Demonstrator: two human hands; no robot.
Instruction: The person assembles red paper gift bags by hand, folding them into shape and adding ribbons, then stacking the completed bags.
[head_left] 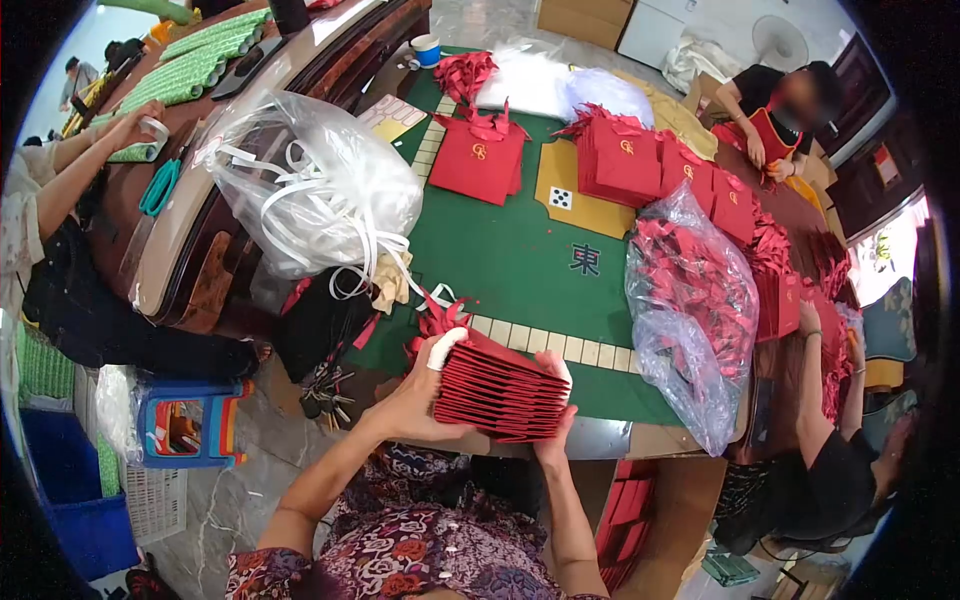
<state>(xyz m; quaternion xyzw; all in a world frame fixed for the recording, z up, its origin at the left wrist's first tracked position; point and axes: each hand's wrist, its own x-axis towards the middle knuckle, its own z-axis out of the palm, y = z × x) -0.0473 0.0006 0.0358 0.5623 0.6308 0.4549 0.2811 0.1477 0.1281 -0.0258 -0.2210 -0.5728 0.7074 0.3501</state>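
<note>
A thick stack of red paper bags (500, 392) is held over the table's near edge, bottom edges facing me and red ribbons at its far left end. My left hand (425, 395) grips its left side, with white wrapping on a finger. On the right side, my right hand (556, 420) presses against the stack, also with white on a finger. Just beyond lies the green table mat (500, 260) with a row of cream tiles (560, 345).
A clear bag of white ribbons (320, 190) lies left; a plastic bag of red ribbons (690, 290) lies right. Red gift bags (478, 160) stand at the back. An open carton (675, 510) sits below right. Co-workers are at both sides and back right.
</note>
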